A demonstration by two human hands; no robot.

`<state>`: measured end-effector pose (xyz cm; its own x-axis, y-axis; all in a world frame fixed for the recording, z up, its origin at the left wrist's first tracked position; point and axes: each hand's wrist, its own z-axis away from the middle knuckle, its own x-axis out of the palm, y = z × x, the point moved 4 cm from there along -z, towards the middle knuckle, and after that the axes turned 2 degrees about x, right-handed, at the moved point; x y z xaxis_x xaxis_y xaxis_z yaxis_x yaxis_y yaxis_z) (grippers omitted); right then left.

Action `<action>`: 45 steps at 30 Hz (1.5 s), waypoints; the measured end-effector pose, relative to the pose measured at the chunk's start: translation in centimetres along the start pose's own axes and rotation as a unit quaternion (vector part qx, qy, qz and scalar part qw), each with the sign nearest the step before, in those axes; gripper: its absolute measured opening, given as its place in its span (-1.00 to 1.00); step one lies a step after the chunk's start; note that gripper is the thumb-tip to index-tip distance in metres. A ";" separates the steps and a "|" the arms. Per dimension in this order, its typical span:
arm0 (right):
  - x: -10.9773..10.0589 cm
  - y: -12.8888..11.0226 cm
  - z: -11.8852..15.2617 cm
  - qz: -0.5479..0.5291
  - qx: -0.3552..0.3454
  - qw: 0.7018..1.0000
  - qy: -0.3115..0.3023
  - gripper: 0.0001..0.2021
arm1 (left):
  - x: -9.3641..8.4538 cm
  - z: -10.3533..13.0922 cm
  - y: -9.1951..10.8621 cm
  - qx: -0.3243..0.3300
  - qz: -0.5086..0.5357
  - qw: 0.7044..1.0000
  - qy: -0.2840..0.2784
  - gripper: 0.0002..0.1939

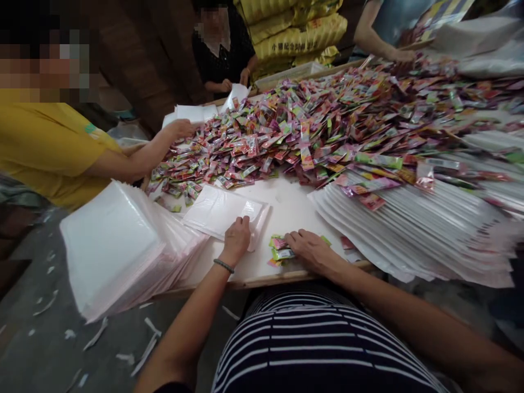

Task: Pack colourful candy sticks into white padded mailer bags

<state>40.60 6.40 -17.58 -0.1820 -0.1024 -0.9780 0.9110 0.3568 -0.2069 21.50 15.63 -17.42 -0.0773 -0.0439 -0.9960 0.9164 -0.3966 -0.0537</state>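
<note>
My left hand (236,240) pinches the right end of a white padded envelope (216,210) that lies flat on the white tabletop (282,194). The fingers are closed at its pinkish edge. Just to the right, my right hand (313,252) curls over a small bunch of colourful snack packets (281,252) near the table's front edge. Green, pink and yellow wrappers stick out left of its fingertips; the palm hides the others. Beyond both hands rises a big heap of similar packets (282,131).
A tall stack of white envelopes (110,229) leans at the left front corner. A fanned row of envelopes (409,229) covers the right front, with loose packets on top. Co-workers stand left, behind and at back right; a yellow sleeve (53,142) is nearest. Yellow sacks (295,38) are piled behind.
</note>
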 end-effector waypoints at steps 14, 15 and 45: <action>-0.5 -1.8 -9.1 -0.190 0.142 0.972 0.001 -0.53 | -1.2 0.7 -2.6 -0.088 0.227 0.954 0.177 -0.65; -0.7 -2.0 -9.2 -0.137 0.128 0.982 -0.004 -0.52 | -1.6 0.7 -2.9 -0.098 0.250 0.941 0.204 -0.67; -0.1 -2.7 -10.4 0.034 0.098 0.994 0.041 -0.53 | -1.2 -0.3 0.1 -0.010 0.231 0.969 0.085 -0.85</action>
<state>34.36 15.08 -17.21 -0.1390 -0.0046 -0.9903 0.9755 0.1713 -0.1377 21.82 15.93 -16.30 0.4062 -0.0607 -0.9118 0.8457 -0.3530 0.4003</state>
